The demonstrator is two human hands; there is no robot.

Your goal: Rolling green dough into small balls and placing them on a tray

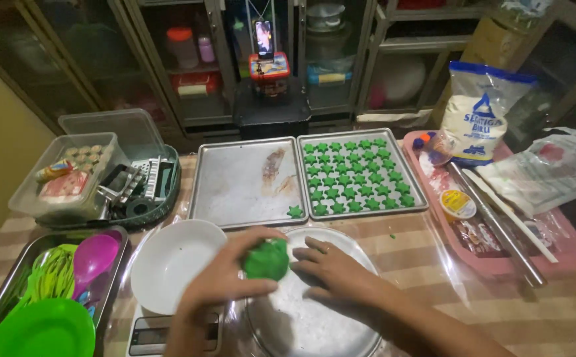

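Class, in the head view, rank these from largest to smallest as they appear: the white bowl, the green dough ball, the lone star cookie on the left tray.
1. white bowl
2. green dough ball
3. lone star cookie, farther back, yet clearly smallest

Dim indoor light, warm cast. Brightest patch on the two baking trays (248,182); beyond the trays the cabinets (189,59) sink into dark. Soft glare on the clear plastic sheet (433,264) right of the trays. Slight wide-angle bending at edges. Hands mildly blurred, overall soft, noisy.

Striped table (433,254), two baking trays (242,182), pink tray (566,254), white bowl (172,261), round plate (314,324), kitchen scale (149,334).
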